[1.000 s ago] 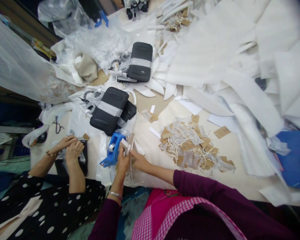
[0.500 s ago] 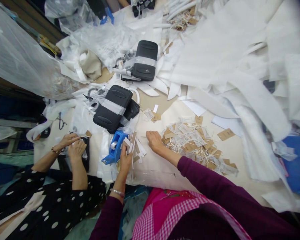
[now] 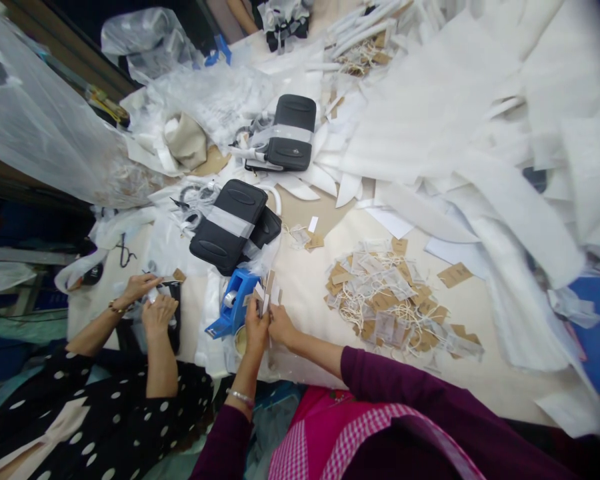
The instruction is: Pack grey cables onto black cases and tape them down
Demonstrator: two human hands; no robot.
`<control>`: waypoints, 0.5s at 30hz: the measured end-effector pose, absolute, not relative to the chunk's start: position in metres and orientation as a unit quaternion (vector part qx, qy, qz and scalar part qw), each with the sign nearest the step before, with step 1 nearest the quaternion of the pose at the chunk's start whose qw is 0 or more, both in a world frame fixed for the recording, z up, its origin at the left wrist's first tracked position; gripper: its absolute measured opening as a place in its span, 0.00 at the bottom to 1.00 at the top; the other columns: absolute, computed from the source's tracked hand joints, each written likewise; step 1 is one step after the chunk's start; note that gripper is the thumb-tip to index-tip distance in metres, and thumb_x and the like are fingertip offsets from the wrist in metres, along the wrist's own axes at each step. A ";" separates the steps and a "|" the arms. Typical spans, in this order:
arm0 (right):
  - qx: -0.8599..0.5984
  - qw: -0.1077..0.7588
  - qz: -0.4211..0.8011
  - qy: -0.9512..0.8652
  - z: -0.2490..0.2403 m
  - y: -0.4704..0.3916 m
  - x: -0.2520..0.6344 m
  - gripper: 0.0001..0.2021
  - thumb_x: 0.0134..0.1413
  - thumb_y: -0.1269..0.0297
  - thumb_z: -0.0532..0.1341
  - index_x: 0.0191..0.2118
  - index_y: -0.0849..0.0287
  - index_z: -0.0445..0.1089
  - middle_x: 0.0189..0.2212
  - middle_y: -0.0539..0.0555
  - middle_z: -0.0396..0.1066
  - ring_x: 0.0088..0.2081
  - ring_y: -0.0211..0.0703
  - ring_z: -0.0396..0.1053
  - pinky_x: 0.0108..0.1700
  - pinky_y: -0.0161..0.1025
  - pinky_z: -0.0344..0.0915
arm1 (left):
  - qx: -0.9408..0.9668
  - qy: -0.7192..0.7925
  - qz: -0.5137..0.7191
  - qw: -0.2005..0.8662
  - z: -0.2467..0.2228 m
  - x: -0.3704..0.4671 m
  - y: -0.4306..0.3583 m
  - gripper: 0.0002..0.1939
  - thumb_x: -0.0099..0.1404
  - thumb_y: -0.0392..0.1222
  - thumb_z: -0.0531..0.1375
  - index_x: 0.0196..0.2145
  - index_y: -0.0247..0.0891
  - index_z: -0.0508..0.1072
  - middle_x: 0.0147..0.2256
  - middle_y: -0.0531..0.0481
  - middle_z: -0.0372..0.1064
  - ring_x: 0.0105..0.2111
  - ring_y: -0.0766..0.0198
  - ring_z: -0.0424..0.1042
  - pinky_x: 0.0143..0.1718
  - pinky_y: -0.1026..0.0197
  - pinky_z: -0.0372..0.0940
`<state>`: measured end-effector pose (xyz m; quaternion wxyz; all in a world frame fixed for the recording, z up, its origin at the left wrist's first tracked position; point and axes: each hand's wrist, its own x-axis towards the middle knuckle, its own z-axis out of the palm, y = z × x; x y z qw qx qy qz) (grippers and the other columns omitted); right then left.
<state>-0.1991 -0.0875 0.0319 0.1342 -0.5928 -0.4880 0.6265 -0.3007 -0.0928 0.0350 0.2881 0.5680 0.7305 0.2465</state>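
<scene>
My left hand [image 3: 257, 327] is closed round a bundle of narrow white and tan strips [image 3: 266, 293], which fan out above the fingers. Against the bundle's right side is my right hand [image 3: 281, 325], its fingers pressed together at the strips; whether it grips one of them is hidden. A blue tape dispenser [image 3: 234, 305] stands just left of my left hand, with a roll of tape [image 3: 241, 340] below it. Right of my right hand lies a pile of brown tags with white strings and small clear packets [image 3: 385, 293].
Black cases with clear bands [image 3: 230, 223] [image 3: 293, 133] lie beyond my hands. At the left, a person's hands [image 3: 157, 313] work over a black item. White sheets [image 3: 455, 133] cover the right side. Scissors [image 3: 125, 252] lie at the left.
My right hand has moved left from the table beside the tag pile to the strips in my left hand. The camera view has shifted slightly.
</scene>
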 end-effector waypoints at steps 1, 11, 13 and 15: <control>-0.583 0.151 0.625 -0.496 0.029 -0.088 -0.198 0.17 0.50 0.77 0.54 0.47 0.60 0.67 0.44 0.57 0.68 0.43 0.42 0.67 0.46 0.36 0.63 | 0.575 0.729 0.247 0.279 0.035 -0.298 -0.094 0.26 0.60 0.40 0.56 0.57 0.36 0.61 0.54 0.40 0.64 0.56 0.52 0.62 0.60 0.46 0.56; -0.612 0.165 0.498 -0.592 0.017 -0.069 -0.122 0.14 0.42 0.81 0.56 0.37 0.66 0.72 0.37 0.60 0.68 0.40 0.47 0.68 0.43 0.40 0.65 | 0.609 0.777 0.117 0.110 0.006 -0.240 -0.113 0.34 0.57 0.30 0.52 0.62 0.36 0.55 0.64 0.33 0.43 0.63 0.42 0.47 0.60 0.38 0.49; -0.604 0.181 0.473 -0.615 0.020 -0.054 -0.099 0.19 0.43 0.83 0.53 0.40 0.64 0.72 0.37 0.58 0.69 0.39 0.43 0.68 0.43 0.36 0.64 | 0.608 0.782 0.115 0.070 0.009 -0.232 -0.112 0.34 0.56 0.26 0.49 0.61 0.33 0.57 0.64 0.32 0.42 0.64 0.42 0.46 0.60 0.38 0.49; -0.601 0.196 0.446 -0.633 0.021 -0.031 -0.076 0.23 0.44 0.84 0.51 0.44 0.62 0.71 0.40 0.57 0.69 0.41 0.41 0.68 0.46 0.34 0.63 | 0.618 0.772 0.136 0.056 0.016 -0.227 -0.109 0.35 0.55 0.23 0.47 0.61 0.34 0.57 0.64 0.34 0.44 0.64 0.44 0.44 0.60 0.38 0.48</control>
